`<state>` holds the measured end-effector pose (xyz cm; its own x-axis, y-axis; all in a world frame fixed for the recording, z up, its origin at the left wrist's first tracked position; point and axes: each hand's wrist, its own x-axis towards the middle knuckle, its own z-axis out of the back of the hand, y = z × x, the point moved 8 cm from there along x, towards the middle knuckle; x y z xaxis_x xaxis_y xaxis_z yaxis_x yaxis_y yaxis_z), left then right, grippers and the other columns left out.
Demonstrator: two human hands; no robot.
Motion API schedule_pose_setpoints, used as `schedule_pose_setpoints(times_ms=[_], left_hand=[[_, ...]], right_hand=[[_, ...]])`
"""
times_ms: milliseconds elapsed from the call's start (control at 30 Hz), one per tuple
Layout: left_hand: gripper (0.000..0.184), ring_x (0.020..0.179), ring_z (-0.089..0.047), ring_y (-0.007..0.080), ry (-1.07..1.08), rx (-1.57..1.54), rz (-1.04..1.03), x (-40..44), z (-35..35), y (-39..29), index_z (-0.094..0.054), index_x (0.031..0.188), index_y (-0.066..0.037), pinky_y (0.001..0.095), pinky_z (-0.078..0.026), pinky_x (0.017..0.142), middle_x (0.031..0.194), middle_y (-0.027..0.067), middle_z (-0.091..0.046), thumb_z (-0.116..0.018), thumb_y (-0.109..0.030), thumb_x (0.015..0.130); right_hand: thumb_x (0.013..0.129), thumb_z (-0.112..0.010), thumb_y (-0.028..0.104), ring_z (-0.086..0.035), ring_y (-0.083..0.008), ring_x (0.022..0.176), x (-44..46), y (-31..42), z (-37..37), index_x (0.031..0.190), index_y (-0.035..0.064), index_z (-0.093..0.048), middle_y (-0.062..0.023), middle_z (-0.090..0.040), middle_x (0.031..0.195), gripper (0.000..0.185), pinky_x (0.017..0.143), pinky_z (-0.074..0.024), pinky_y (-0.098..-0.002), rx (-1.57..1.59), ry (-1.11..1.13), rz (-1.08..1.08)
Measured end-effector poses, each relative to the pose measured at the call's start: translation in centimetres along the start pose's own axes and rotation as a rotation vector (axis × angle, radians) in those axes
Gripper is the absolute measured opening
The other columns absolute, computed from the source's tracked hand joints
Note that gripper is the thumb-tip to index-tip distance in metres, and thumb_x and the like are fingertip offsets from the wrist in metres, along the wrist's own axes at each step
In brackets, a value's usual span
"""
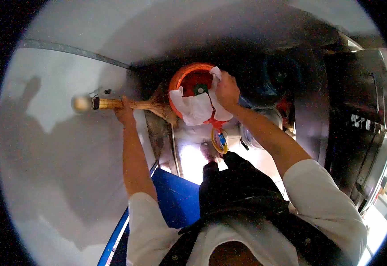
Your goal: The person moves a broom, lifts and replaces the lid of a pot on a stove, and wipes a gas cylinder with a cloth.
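Note:
My left hand [125,113] is closed around the handle of a straw broom [151,104], which lies sideways against the wall with its bristles toward the middle. To the right of the bristles stands a red-orange gas cylinder [189,67] with a round collar and a green valve [200,89] inside. White paper or cloth [195,108] is draped over its near side. My right hand [227,91] is curled over the collar's right edge, against the white material; its fingertips are partly hidden. Below the cylinder hangs a yellow ring [220,142] with a blue label.
A dark, rounded container [275,80] stands right of the cylinder, with a pale round vessel [262,126] nearer me. A blue panel [175,190] is by my left side. White wall [65,168] fills the left; dark metal equipment [353,93] lines the right.

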<state>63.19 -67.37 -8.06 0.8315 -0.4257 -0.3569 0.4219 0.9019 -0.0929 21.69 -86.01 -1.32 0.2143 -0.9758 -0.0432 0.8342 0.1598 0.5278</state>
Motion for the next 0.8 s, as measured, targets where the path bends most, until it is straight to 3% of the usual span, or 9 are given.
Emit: schedule_pose_setpoints(times_ms=[67, 167, 300, 400, 500, 533, 633, 733, 800], left_hand=[[0.086, 0.113, -0.053, 0.0336, 0.183, 0.045, 0.128, -0.2, -0.2, 0.2, -0.028, 0.140, -0.001, 0.0454, -0.046, 0.090, 0.128, 0.0212, -0.050, -0.067, -0.048, 0.080], [0.086, 0.114, -0.051, 0.0314, 0.279, -0.798, 0.443, -4.3, 1.4, -1.2, -0.020, 0.145, -0.002, 0.0446, -0.045, 0.089, 0.130, 0.0219, -0.047, -0.058, -0.052, 0.086], [0.067, 0.107, -0.053, 0.0323, 0.276, -1.125, -0.061, -13.6, -4.9, -8.7, -0.033, 0.130, -0.001, 0.0420, -0.044, 0.090, 0.116, 0.0205, -0.052, -0.062, -0.040, 0.084], [0.055, 0.101, -0.055, 0.0362, 0.032, -0.610, -0.280, -19.1, -4.9, -13.4, -0.040, 0.120, 0.000, 0.0425, -0.045, 0.089, 0.108, 0.0223, -0.054, -0.063, -0.033, 0.083], [0.053, 0.098, -0.056, 0.0449, 0.010, -0.404, -0.121, -18.2, -5.7, -15.0, -0.039, 0.117, 0.001, 0.0479, -0.048, 0.084, 0.109, 0.0290, -0.053, -0.063, -0.030, 0.082], [0.050, 0.097, -0.058, 0.0422, 0.023, -0.458, -0.164, -16.4, -7.5, -14.8, -0.040, 0.114, 0.002, 0.0493, -0.049, 0.080, 0.109, 0.0267, -0.054, -0.063, -0.028, 0.082], [0.049, 0.098, -0.059, 0.0385, 0.013, -0.389, -0.194, -16.2, -6.7, -16.0, -0.040, 0.116, 0.001, 0.0468, -0.050, 0.081, 0.112, 0.0254, -0.055, -0.061, -0.028, 0.082], [0.046, 0.102, -0.059, 0.0340, 0.035, -0.015, -0.327, -13.2, -12.7, -13.5, -0.046, 0.118, 0.002, 0.0446, -0.050, 0.081, 0.110, 0.0214, -0.058, -0.057, -0.029, 0.085], [0.045, 0.104, -0.058, 0.0315, -0.045, 0.496, -0.619, -19.8, -10.6, -16.9, -0.049, 0.119, 0.002, 0.0431, -0.050, 0.080, 0.104, 0.0190, -0.062, -0.054, -0.029, 0.087]], right_hand=[[0.087, -0.052, 0.016, -0.055, -0.0360, 0.101, 0.0, -0.2, 0.0, 0.116, 0.0067, -0.049, -0.0160, -0.059, 0.105, 0.030, 0.081, -0.0473, -0.0477, 0.025, -0.017, -0.010], [0.086, -0.051, 0.015, -0.054, -0.0358, 0.101, 0.6, -1.1, -0.9, 0.115, 0.0061, -0.048, -0.0153, -0.059, 0.104, 0.031, 0.080, -0.0476, -0.0472, -0.038, -0.024, -0.030], [0.086, -0.051, 0.014, -0.055, -0.0364, 0.101, -0.3, 0.3, -0.3, 0.113, 0.0062, -0.048, -0.0167, -0.059, 0.103, 0.029, 0.079, -0.0483, -0.0467, -0.053, -0.003, -0.040], [0.078, -0.067, 0.030, -0.059, -0.0410, 0.095, 0.2, -0.6, -1.1, 0.111, 0.0051, -0.046, -0.0226, -0.059, 0.100, 0.047, 0.074, -0.0494, -0.0536, -0.014, 0.005, 0.020], [0.085, -0.056, 0.027, -0.061, -0.0394, 0.088, 0.7, -1.8, -2.3, 0.114, 0.0056, -0.047, -0.0219, -0.062, 0.098, 0.037, 0.077, -0.0488, -0.0488, 0.034, 0.166, -0.173], [0.083, -0.059, 0.032, -0.062, -0.0401, 0.081, 1.1, -2.0, -2.1, 0.113, 0.0051, -0.048, -0.0231, -0.063, 0.094, 0.041, 0.074, -0.0490, -0.0500, 0.220, 0.161, -0.165], [0.085, -0.056, 0.029, -0.063, -0.0385, 0.082, 2.1, -2.4, -1.8, 0.110, 0.0112, -0.053, -0.0206, -0.063, 0.098, 0.032, 0.072, -0.0505, -0.0482, 0.060, 0.126, -0.230], [0.086, -0.053, 0.028, -0.064, -0.0367, 0.080, -0.8, 1.0, 2.7, 0.107, 0.0206, -0.057, -0.0170, -0.063, 0.095, 0.023, 0.070, -0.0515, -0.0463, 0.215, -0.006, -0.068], [0.086, -0.052, 0.028, -0.064, -0.0350, 0.077, -2.2, -0.9, 3.1, 0.105, 0.0273, -0.059, -0.0143, -0.063, 0.091, 0.020, 0.067, -0.0518, -0.0460, 0.287, -0.216, -0.065]])
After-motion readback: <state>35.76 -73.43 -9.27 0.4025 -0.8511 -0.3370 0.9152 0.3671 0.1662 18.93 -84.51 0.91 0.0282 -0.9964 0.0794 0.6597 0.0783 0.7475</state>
